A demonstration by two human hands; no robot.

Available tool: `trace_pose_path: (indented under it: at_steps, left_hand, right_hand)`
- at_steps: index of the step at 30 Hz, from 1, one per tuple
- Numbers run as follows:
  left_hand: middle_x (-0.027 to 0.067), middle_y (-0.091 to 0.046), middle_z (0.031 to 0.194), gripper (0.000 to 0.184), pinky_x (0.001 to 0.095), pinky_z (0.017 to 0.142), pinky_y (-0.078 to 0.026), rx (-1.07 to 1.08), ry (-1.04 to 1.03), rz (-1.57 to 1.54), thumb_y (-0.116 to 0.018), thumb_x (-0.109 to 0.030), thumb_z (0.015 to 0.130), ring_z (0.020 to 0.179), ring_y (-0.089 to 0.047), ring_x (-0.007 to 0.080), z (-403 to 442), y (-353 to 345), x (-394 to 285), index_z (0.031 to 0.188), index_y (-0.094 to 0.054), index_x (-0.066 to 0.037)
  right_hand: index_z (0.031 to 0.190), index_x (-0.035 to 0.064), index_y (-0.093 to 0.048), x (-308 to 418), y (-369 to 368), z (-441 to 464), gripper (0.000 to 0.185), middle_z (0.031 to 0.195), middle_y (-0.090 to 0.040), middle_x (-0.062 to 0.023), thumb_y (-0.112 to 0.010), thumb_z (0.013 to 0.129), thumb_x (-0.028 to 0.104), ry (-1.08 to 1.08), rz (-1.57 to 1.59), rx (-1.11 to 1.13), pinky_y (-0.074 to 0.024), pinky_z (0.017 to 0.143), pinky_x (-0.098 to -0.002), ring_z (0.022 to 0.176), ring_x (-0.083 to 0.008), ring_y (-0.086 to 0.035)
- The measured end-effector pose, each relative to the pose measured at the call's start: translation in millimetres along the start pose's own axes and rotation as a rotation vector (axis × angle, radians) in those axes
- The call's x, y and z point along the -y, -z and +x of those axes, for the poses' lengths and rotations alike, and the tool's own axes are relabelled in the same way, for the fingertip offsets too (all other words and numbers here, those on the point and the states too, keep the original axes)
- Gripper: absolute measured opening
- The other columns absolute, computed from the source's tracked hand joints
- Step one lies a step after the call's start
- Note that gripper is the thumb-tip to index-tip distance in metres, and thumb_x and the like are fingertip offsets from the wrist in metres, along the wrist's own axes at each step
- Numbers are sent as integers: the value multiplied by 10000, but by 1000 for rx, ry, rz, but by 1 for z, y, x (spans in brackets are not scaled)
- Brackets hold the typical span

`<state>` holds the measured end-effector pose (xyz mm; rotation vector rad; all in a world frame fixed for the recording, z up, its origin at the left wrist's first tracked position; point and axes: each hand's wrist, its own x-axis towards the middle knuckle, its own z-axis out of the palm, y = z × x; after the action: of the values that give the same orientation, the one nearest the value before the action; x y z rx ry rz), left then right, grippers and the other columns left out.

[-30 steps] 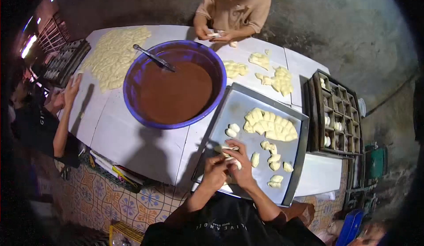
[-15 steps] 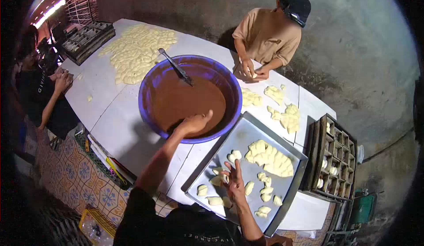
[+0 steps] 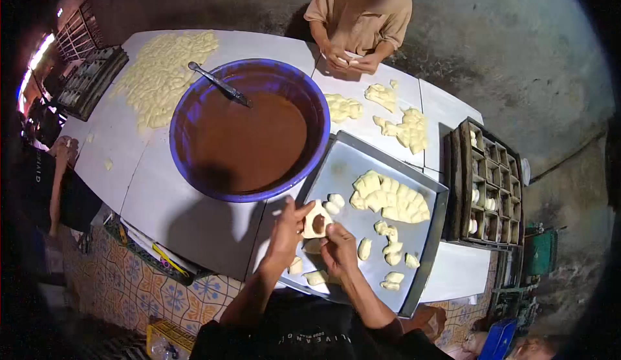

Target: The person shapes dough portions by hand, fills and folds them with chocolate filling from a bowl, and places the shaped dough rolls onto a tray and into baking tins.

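Between my two hands, over the left part of the metal tray (image 3: 422,283), is a flattened piece of dough (image 3: 310,223) with a brown dab of filling on it. My left hand (image 3: 286,230) holds its left edge, and the fingers of my right hand (image 3: 341,249) pinch its right edge. On the tray lie a lumpy slab of dough (image 3: 390,196) and several small loose pieces. Two rounded pieces (image 3: 334,203) sit just beyond my hands. The blue basin (image 3: 184,177) of brown filling (image 3: 259,143) stands to the left, with a spoon (image 3: 223,85) leaning in it.
Across the table (image 3: 162,192), a person (image 3: 362,17) works dough with both hands. Another person's arm (image 3: 59,185) is at the left edge. A partitioned mould rack (image 3: 495,185) stands on the right, another (image 3: 94,82) at the far left. More dough (image 3: 168,69) lies beyond the basin.
My left hand has come back from over the basin to the dough. Brown filling now shows on the flattened piece, which both hands hold. The view has shifted.
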<state>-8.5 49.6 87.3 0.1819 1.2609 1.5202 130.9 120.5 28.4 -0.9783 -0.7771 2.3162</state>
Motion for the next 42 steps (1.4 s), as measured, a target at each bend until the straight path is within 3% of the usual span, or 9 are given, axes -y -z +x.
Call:
trace_pose_path:
  at_steps: [6,12,20,24,27,30,38,39,42]
  left_hand:
    - [108,-606,1156,439,302,901,-447,60,-300,310,-597,-219,944,1008,-590,170,-25,-11,29,1299,-516,26]
    - [143,-622,973,250,288,745,-486,137,-578,653,-656,-51,854,850,-614,211,-36,-11,29,1087,-654,40]
    - [54,-624,813,224,243,630,-476,68,-191,232,-695,-177,881,713,-586,118,-21,-11,63,870,-663,45]
    - [31,-637,725,217,248,615,-476,18,-524,536,-708,-184,873,711,-586,93,-19,-15,69,956,-638,5]
    - [59,-620,978,181,311,777,-530,86,-430,476,-706,-69,845,865,-614,130,-13,-7,64,959,-620,43]
    - [91,-489,1226,665,338,923,-510,300,-523,333,-715,27,788,1051,-586,188,-3,4,65,1350,-364,-23]
    - [159,-549,1161,472,358,950,-436,-52,-640,616,-669,-22,790,1153,-524,278,10,9,88,1230,-499,-1]
    - [174,-565,1125,465,371,941,-444,-113,-571,735,-662,-29,793,1149,-528,313,11,8,92,1227,-499,0]
    - [224,-445,1254,482,430,923,-448,-220,-584,958,-654,-32,795,1128,-522,379,-10,-3,82,1249,-493,-35]
  right_hand:
    - [1230,19,-606,1,6,-24,436,1123,-480,-92,-683,801,34,884,-1158,87,-431,806,-283,970,-208,-480]
    - [920,-9,-634,24,3,-33,73,1082,-527,-95,-648,862,33,750,-491,62,-472,848,-300,963,-167,-554]
    - [1082,15,-670,18,30,-36,220,1131,-554,-123,-637,873,77,711,-1024,234,-492,832,-312,1078,-216,-568]
    - [1145,17,-636,18,31,-37,271,1038,-589,-106,-633,887,102,332,-904,109,-491,790,-295,1027,-183,-576]
    - [1312,35,-510,21,25,-21,452,1157,-600,-108,-641,892,142,629,-1020,36,-480,764,-275,973,-185,-574]
    - [1388,36,-422,36,38,-10,470,1196,-586,-100,-553,941,90,-257,-455,498,-511,737,-283,865,-183,-612]
    - [1213,-26,-598,71,40,109,406,1041,-672,-81,-528,816,-74,597,-940,114,-459,848,-260,945,-127,-580]
    - [1203,-51,-593,77,49,120,479,1088,-657,-131,-431,761,-137,186,-990,109,-447,899,-268,1015,-177,-592]
    - [1134,-88,-602,66,68,136,541,1081,-647,-187,-384,642,-145,683,-1126,105,-457,903,-307,1019,-313,-603]
